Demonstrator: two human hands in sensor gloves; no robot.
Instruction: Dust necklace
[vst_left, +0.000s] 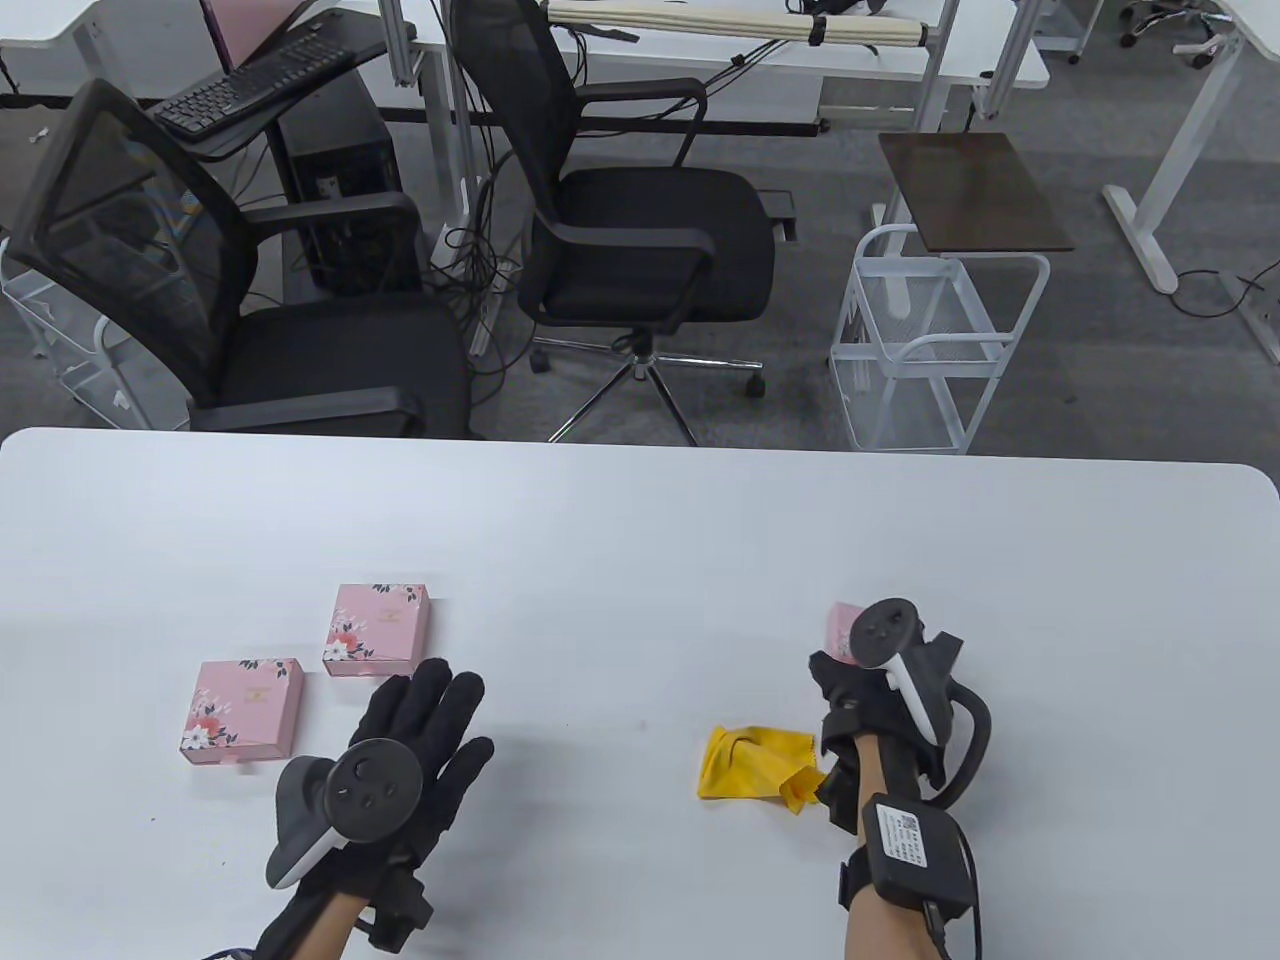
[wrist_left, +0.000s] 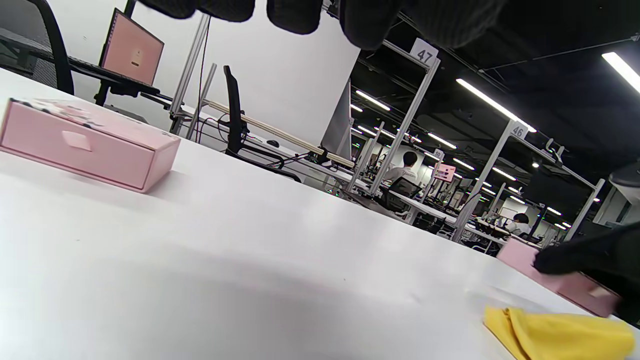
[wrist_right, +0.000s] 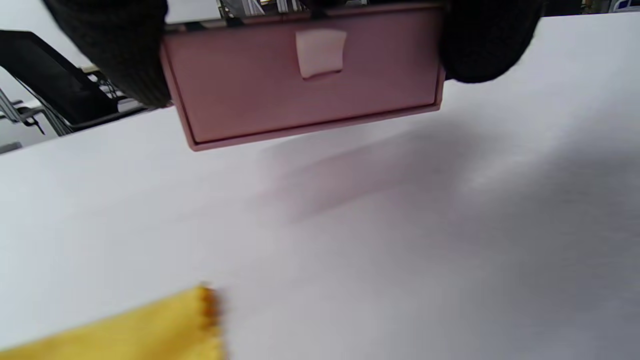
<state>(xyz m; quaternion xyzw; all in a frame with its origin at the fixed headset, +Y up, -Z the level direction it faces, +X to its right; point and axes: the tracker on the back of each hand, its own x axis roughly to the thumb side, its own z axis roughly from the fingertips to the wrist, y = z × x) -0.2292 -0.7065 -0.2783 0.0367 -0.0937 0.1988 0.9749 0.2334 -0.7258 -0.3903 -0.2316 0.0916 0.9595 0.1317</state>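
The white surface (vst_left: 640, 560) carries two pink floral boxes (vst_left: 378, 629) (vst_left: 242, 710) near each other on the left, a crumpled yellow cloth (vst_left: 755, 765) right of centre, and a third pink box (wrist_right: 305, 75) just beyond the cloth, mostly hidden from above.

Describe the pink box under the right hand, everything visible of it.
The pink box is a small drawer-style case, seemingly card, with a pale pull tab on its front, drawer shut. The right hand grips it, gloved fingers on either side. It sits beyond the yellow cloth, apart from it, mostly hidden from above. Whether it touches the white table is unclear.
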